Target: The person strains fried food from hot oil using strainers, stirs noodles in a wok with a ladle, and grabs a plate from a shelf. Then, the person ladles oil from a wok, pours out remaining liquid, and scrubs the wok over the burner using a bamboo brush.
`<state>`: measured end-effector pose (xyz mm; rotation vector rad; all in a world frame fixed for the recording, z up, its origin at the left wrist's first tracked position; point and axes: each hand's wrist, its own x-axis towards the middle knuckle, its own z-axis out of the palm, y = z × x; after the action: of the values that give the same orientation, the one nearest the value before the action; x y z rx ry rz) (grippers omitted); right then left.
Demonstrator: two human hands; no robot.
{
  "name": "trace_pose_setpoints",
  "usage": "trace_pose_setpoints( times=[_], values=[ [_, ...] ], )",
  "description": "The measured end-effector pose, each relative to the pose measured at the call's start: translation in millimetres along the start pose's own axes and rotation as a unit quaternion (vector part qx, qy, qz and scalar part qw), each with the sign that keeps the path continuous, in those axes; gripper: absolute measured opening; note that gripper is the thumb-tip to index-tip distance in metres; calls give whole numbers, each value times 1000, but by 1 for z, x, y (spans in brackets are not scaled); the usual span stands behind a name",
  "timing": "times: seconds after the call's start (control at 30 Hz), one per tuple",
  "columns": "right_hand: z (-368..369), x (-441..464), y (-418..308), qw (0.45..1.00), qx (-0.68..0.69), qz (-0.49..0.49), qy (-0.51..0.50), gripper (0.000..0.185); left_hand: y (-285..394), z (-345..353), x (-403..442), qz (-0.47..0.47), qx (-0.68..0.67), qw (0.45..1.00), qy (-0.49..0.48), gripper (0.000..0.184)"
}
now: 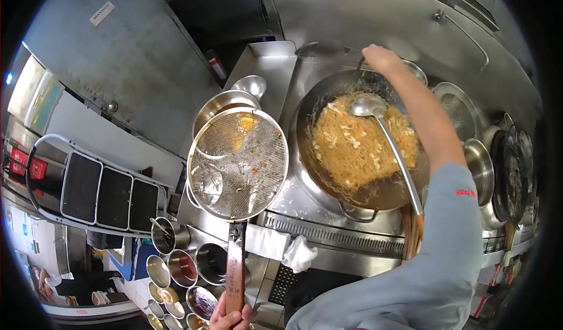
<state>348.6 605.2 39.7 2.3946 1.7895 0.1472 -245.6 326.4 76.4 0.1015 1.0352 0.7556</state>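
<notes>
Strainer (237, 166) in left hand (231, 317); right hand (386, 59) at wok (311, 98)

Left hand: at the lower edge of the view, fingers wrapped round the strainer's wooden handle.

Strainer: round wire mesh, metal rim, held mesh end away from the person, left of the wok. Orange residue near the far rim; small brown bits scattered over the mesh. Metal bowl (226, 102) partly visible behind and beneath it.

Right hand: arm stretched across the right side of the wok, hand at the far rim beside the far loop handle. Fingers curled; whether they close on the handle cannot be told.

Wok: large, dark, two loop handles, on the steel stove (305, 195). Contents: noodles (352, 148), orange-brown, with pale pieces mixed in.

Ladle (399, 151): metal, bowl resting on the noodles, shaft slanting over the near rim, wooden end towards the person.

Cloth (267, 242): white, bunched at one end, beside the strainer's handle at the stove's front.

Containers (182, 268): group of round metal pots, lower left, contents red, dark, purple and pale.

Pans (510, 171): several, set on edge at far right.

Table (258, 66): steel, left of the wok.

Door (129, 42): grey, upper left, labelled "MANHAN".
</notes>
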Motion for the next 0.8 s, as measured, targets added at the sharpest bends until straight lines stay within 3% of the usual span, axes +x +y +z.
trace_pose_setpoints(
  times=[0.13, 0.2, 0.27, 0.33, 0.4, 0.47, 0.5, 0.53, 0.57, 0.63, 0.67, 0.73, 0.8],
  values=[
    [22, 4, 13, 999, 2, 35, 0, 24, 25, 19, 34, 47, 48, 996, -60, 58],
    [29, 19, 36, 1000, 0, 0, -6, 26, 49, 31, 72, 38, 109, 983, -143, 47],
    [-6, -14, 44, 999, 29, 16, -13, 30, 69, 65, 104, 75, 220, 958, -166, 31],
    [-24, -42, 71, 994, 73, 0, 82, 36, 87, 118, 136, 141, 371, 908, -134, 18],
    [-50, -87, 86, 984, 85, 25, 155, 40, 104, 172, 180, 214, 494, 830, -149, 14],
    [-89, -144, 82, 979, 118, 87, 142, 39, 117, 225, 234, 310, 613, 709, -160, 17],
    [-92, -167, 92, 977, 115, 79, 162, 38, 126, 245, 282, 305, 653, 673, -167, 18],
    [-94, -190, 103, 974, 111, 72, 182, 37, 128, 264, 336, 475, 740, 468, -82, 22],
    [-102, -213, 103, 974, 112, 83, 179, 36, 124, 284, 380, 569, 729, 373, -73, 28],
    [-110, -268, 105, 969, 132, 110, 176, 36, 109, 329, 419, 461, 827, 322, -12, 29],
    [-106, -302, 113, 963, 150, 135, 177, 36, 101, 352, 439, 465, 828, 312, -27, 29],
    [-112, -339, 109, 959, 170, 153, 168, 37, 104, 374, 456, 338, 921, 181, -67, 30],
    [-105, -361, 114, 951, 196, 178, 157, 37, 107, 394, 447, 335, 918, 202, -61, 30]
  ],
)
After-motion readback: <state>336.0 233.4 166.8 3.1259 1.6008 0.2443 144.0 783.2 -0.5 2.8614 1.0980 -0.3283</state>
